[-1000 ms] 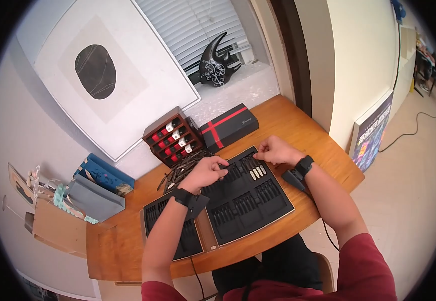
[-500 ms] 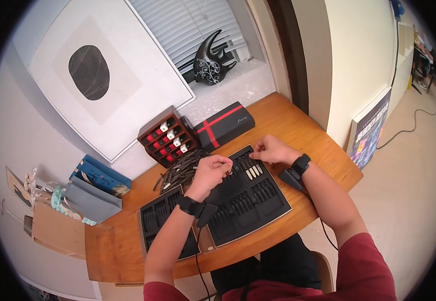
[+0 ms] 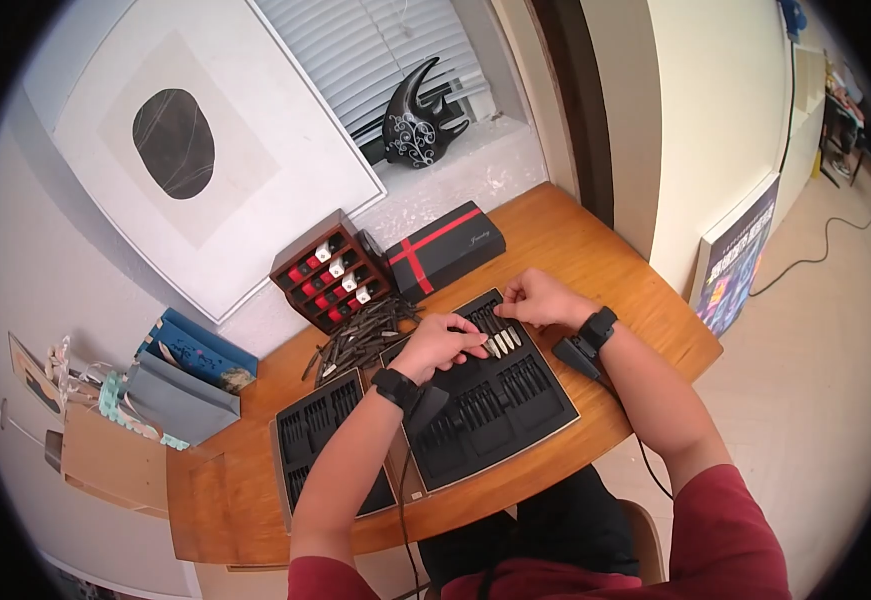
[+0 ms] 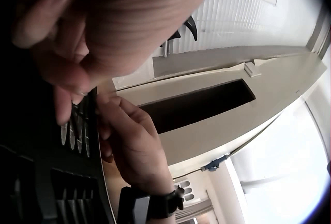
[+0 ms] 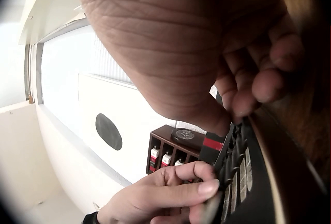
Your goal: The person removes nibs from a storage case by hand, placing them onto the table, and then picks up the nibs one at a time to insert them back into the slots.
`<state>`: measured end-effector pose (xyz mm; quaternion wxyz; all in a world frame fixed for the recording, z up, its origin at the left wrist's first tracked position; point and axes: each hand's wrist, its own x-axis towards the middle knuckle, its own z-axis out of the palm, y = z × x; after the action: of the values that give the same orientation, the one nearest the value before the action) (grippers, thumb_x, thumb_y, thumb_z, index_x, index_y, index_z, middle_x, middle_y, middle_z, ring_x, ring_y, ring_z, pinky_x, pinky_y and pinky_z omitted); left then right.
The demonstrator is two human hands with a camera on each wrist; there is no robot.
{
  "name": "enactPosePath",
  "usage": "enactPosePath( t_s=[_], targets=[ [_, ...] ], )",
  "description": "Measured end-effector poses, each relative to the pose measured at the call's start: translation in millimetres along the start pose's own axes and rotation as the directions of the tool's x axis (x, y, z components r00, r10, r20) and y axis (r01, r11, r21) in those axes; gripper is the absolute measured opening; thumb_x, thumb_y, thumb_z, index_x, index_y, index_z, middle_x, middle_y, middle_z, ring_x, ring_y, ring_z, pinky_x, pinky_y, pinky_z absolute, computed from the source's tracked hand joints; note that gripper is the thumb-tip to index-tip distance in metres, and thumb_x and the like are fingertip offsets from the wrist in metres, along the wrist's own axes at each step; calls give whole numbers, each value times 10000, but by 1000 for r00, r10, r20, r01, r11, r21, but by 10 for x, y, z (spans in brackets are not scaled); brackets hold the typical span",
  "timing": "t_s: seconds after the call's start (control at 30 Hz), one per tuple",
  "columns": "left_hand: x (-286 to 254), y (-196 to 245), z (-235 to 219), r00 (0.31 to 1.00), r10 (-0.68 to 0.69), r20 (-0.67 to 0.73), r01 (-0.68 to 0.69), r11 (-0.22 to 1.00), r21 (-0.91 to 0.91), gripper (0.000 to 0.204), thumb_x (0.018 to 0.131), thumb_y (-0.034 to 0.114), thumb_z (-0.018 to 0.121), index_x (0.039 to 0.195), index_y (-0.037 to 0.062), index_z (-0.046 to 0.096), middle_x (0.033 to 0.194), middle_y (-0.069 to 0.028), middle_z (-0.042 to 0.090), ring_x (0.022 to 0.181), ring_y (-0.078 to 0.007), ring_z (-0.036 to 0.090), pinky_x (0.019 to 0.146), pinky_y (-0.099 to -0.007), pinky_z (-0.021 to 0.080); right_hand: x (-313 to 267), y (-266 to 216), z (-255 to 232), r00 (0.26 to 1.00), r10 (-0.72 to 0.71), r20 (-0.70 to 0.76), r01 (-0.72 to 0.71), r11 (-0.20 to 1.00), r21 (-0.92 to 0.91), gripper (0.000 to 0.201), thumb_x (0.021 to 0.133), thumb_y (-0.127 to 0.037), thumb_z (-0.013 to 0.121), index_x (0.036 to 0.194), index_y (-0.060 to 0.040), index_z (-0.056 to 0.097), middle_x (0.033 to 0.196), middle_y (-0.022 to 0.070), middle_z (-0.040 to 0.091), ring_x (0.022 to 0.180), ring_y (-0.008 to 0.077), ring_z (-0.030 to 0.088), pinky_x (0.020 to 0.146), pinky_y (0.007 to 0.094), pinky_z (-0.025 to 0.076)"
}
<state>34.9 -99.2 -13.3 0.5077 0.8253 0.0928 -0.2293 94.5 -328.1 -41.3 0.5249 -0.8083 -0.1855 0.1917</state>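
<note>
A black slotted case lies opened flat on the table, with small knives in its upper right slots, dark handles away from me and pale blades towards me. My left hand pinches another knife between thumb and fingertips, low over the left end of that row. At the row's far end is my right hand, thumb and forefinger at the handle ends. In the right wrist view the left hand's knife is a pale blur beside the slotted knives. Part of the row is hidden by the left fingers.
Behind the case lies a loose heap of dark slim pieces. A wooden rack with red and white items and a black box with a red ribbon stand at the back. Gift bags are at left. Cables hang from both wrist cameras.
My left hand has moved right and down towards the pale blades, bringing a knife with it. The right hand stays at the far end of the row. The head view has shifted slightly.
</note>
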Motion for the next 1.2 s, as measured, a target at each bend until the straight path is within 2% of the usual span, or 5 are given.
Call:
enactPosePath(
  t_s=[0.27, 0.37, 0.43, 0.67, 1.2],
  targets=[
    [-31, 53, -35, 999, 9, -31, -2, 977, 213, 307, 893, 265, 869, 1038, 59, 694, 738, -63, 757, 512, -49, 517, 431, -223, 323, 10, 9, -1, 979, -206, -5, 199, 952, -232, 360, 807, -330, 897, 824, 2, 761, 705, 140, 704, 687, 262, 709, 604, 399, 552],
    [-45, -49, -49, 926, 366, -92, -281, 831, 481, 417, 860, 336, 891, 1078, 20, 728, 733, -60, 739, 536, -138, 588, 479, -289, 440, -22, -24, 0, 983, -182, 25, 182, 950, -255, 390, 758, -367, 920, 790, -7, 772, 756, 172, 739, 706, 277, 716, 684, 390, 565],
    [-83, -114, -28, 716, 698, 3, -400, 407, 822, 450, 865, 380, 861, 1123, 24, 767, 941, -69, 750, 757, -230, 678, 634, -360, 549, -11, -6, 4, 982, -187, 20, 186, 950, -252, 380, 767, -357, 914, 794, -6, 772, 753, 171, 737, 714, 277, 718, 681, 391, 564],
    [-305, -213, 173, 614, 767, 186, -329, 34, 944, 479, 963, 369, 730, 1258, -8, 736, 1319, -113, 653, 1196, -282, 594, 975, -412, 456, 15, 18, 17, 984, -179, 19, 178, 954, -241, 353, 798, -326, 891, 823, 4, 770, 769, 177, 740, 730, 278, 721, 682, 396, 562],
    [-292, 109, 144, 810, 560, 173, -301, 143, 943, 420, 905, 454, 777, 1029, 58, 841, 1233, -80, 699, 1124, -283, 604, 991, -419, 402, 15, 29, 50, 985, -170, 1, 166, 959, -231, 309, 823, -282, 873, 820, 6, 761, 748, 173, 724, 714, 270, 709, 670, 394, 549]
  ],
)
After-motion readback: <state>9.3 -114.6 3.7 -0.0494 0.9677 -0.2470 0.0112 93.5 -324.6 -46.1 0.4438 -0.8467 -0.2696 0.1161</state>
